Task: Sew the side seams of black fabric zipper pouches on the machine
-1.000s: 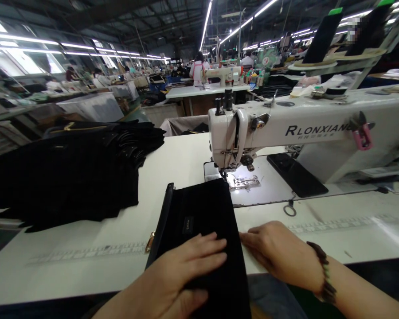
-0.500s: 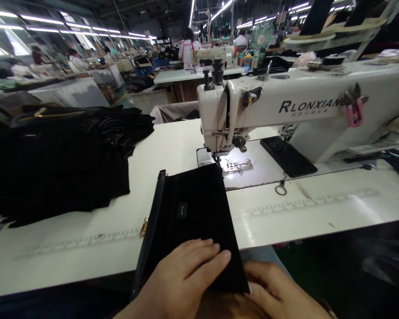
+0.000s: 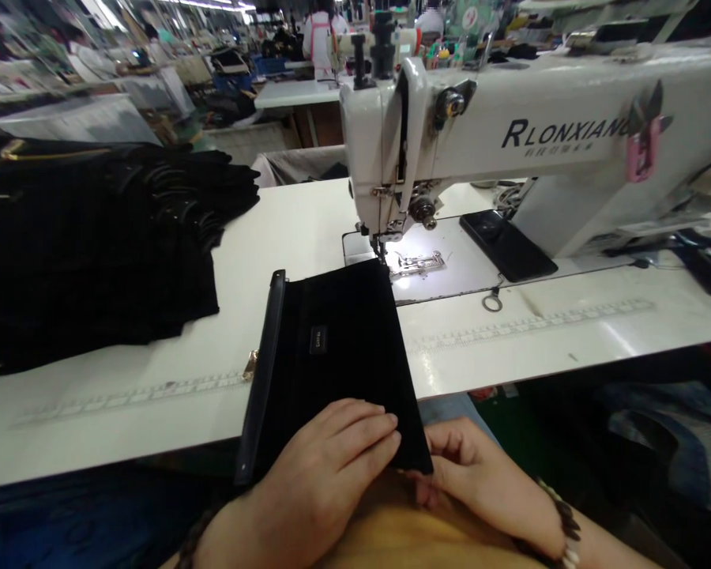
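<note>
A black fabric pouch (image 3: 332, 348) with a small label and a zipper edge on its left lies on the white table (image 3: 296, 229), its far end under the needle of the white sewing machine (image 3: 509, 134). My left hand (image 3: 325, 466) rests flat on the pouch's near end, fingers spread. My right hand (image 3: 479, 482) pinches the pouch's near right corner at the table edge.
A large pile of black fabric pieces (image 3: 88, 237) covers the table's left side. A black phone (image 3: 506, 245) lies on the machine bed. A small metal ring (image 3: 490, 301) lies near a printed ruler strip (image 3: 533, 324). Other workstations and people sit far behind.
The view has tilted down and closer. My right hand moved from the table beside the pouch to below the table edge, now gripping the near right corner. My left hand stays on the pouch.
</note>
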Tool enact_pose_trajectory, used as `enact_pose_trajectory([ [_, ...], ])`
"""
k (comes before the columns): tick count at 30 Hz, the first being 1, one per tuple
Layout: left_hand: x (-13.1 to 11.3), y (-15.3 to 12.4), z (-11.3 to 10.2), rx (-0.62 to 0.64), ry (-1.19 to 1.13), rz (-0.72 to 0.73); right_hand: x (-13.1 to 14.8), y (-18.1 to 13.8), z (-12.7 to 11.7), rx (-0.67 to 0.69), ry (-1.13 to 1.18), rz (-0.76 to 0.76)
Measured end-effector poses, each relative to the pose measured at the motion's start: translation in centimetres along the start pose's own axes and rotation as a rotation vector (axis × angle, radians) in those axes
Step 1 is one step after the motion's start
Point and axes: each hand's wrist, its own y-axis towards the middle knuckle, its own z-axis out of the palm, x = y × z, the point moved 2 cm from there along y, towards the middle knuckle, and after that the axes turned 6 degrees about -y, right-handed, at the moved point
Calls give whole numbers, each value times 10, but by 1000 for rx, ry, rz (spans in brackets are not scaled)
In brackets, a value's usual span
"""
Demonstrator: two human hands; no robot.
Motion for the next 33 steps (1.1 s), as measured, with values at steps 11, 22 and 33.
enact_pose_trajectory([
  [11, 1, -1, 4, 48, -18, 27, 11, -8, -5, 76, -62, -31],
  [22, 0, 3, 1, 44, -1, 53, 3, -6, -9, 41, 39, 22],
  [33, -12, 8, -5, -15, 208, 120, 7, -7, -2, 85, 202, 71],
])
